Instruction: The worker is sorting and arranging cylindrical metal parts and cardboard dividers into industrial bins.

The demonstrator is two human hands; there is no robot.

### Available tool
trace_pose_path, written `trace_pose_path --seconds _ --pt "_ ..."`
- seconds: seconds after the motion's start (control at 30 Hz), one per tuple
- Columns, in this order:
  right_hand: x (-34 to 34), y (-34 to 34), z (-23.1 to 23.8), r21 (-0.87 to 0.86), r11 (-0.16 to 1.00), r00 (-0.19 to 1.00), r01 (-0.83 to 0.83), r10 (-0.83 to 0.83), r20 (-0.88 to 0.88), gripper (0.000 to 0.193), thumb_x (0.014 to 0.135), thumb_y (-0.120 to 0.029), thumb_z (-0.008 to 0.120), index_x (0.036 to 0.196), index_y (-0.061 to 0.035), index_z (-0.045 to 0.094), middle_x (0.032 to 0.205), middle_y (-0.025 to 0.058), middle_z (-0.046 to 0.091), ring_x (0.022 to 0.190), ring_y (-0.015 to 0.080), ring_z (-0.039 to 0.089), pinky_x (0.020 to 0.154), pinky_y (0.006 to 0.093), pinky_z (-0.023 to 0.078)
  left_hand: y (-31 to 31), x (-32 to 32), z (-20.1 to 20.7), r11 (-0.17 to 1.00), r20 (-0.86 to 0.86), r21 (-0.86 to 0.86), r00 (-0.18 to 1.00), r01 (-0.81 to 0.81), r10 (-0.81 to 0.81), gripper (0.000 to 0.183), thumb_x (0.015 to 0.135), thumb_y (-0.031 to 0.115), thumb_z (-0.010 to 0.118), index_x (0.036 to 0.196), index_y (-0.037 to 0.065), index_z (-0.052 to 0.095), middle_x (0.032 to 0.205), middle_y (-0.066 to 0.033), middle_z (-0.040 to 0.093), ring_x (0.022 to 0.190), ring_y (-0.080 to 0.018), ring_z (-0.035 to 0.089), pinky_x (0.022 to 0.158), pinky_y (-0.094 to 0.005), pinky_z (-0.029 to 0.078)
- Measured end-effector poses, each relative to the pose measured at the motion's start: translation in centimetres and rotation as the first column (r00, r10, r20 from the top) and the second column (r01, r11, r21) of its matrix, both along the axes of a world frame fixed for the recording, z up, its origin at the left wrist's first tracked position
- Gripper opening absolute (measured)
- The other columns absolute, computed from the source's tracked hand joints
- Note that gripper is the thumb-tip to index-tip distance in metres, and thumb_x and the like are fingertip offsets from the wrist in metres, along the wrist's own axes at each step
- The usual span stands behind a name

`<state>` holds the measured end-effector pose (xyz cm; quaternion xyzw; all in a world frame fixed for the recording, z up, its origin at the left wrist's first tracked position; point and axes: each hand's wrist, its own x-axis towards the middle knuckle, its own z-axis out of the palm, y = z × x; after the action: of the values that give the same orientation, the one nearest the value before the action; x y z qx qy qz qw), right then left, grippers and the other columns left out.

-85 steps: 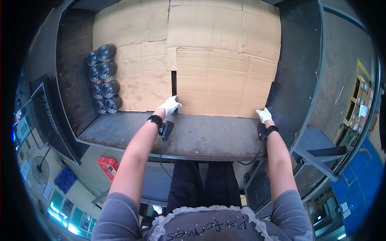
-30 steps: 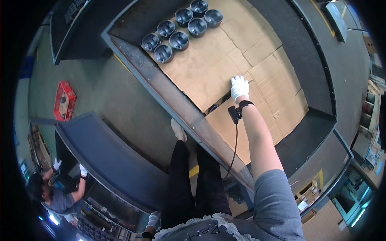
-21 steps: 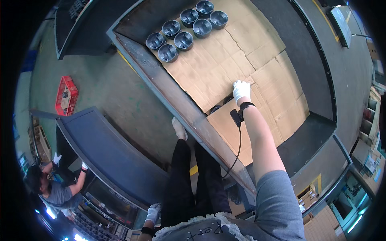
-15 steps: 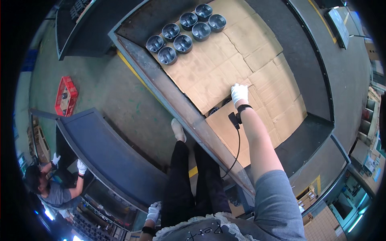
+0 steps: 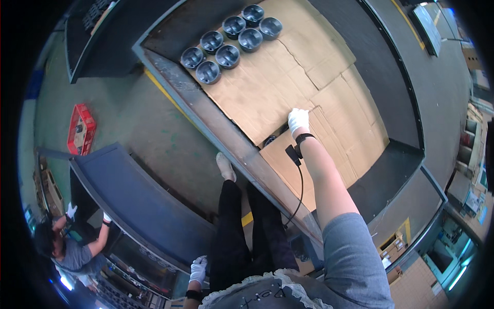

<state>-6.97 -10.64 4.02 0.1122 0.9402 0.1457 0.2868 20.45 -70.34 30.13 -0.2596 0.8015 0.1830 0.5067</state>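
My right hand, in a white glove, is closed at the edge of a brown cardboard sheet lying in a large metal bin. Beside it, a narrow gap between this sheet and the cardboard farther off shows dark round parts underneath, mostly hidden. Several dark metal pistons, hollow side up, stand in two rows on the cardboard at the far left. My left hand, also gloved, hangs low beside my leg with its fingers loosely apart, holding nothing.
The bin's metal rim runs between my legs and the cardboard. A black cable hangs from a device at my right wrist. A red crate sits on the floor at left. A co-worker stands by another dark bin.
The view has shifted slightly, moving the bin and pistons a little left in the picture. My right hand stays at the cardboard edge. The co-worker's nearer hand is now more hidden behind the other bin.
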Motion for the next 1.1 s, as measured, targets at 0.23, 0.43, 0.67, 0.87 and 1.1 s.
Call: trace_pose_path --seconds 0.23,0.43,0.67,0.87,1.1 --pt "2.4 -1.9 0.8 -0.044 0.999 0.967 0.015 -0.025 -0.255 0.034 0.088 -0.012 0.053 0.121 -0.0077 0.058 0.13 0.0103 0.052 0.109 0.026 0.055 0.092 0.0448 0.044 -4.9 1.5 -2.7 0.994 0.051 0.004 0.993 -0.111 0.111 0.031 0.096 0.028 0.055 0.115 0.008 0.067 0.107 -0.0165 0.068 0.1 -0.0283 0.064 0.089 -0.0375 0.048" --pt "11.4 -4.3 6.3 -0.391 0.916 0.98 0.093 -0.154 -0.129 0.04 0.083 -0.008 0.05 0.123 -0.0048 0.054 0.13 0.0142 0.052 0.106 0.0292 0.055 0.087 0.0398 0.044 -5.4 -1.1 -1.3 0.978 -0.093 0.154 0.984 -0.139 0.154 0.031 0.095 0.027 0.056 0.112 0.004 0.068 0.104 -0.0127 0.07 0.094 -0.0222 0.064 0.085 -0.0334 0.049" --pt "26.0 -3.0 9.9 -0.583 0.751 0.913 0.309 -0.064 0.402 0.027 0.085 -0.023 0.051 0.092 -0.0093 0.074 0.102 0.0179 0.069 0.096 0.0355 0.066 0.084 0.0419 0.054 -5.3 -2.7 0.6 0.869 -0.298 0.457 0.953 0.187 -0.048 0.028 0.094 0.018 0.06 0.12 0.009 0.064 0.112 -0.0041 0.065 0.1 -0.0178 0.061 0.086 -0.0328 0.05" --pt "26.2 0.1 11.6 -0.487 0.872 0.943 0.048 0.122 0.31 0.025 0.085 -0.026 0.055 0.088 -0.0112 0.075 0.095 0.0155 0.071 0.089 0.0337 0.069 0.076 0.0437 0.056 -2.2 0.8 2.3 0.957 -0.068 0.289 0.996 -0.04 0.062 0.037 0.091 0.015 0.058 0.128 0.01 0.058 0.124 -0.0071 0.062 0.11 -0.0214 0.058 0.094 -0.0309 0.045" --pt "12.4 -1.3 12.4 -0.342 0.611 0.537 -0.714 0.791 0.294 0.025 0.082 -0.04 0.056 0.091 -0.0254 0.074 0.095 0.0042 0.072 0.088 0.024 0.07 0.065 0.0385 0.056 -2.9 4.6 -0.5 0.89 -0.344 0.084 0.851 0.449 -0.397 0.024 0.08 0.016 0.058 0.1 0.011 0.07 0.108 -0.0101 0.069 0.103 -0.0276 0.065 0.087 -0.0374 0.051"
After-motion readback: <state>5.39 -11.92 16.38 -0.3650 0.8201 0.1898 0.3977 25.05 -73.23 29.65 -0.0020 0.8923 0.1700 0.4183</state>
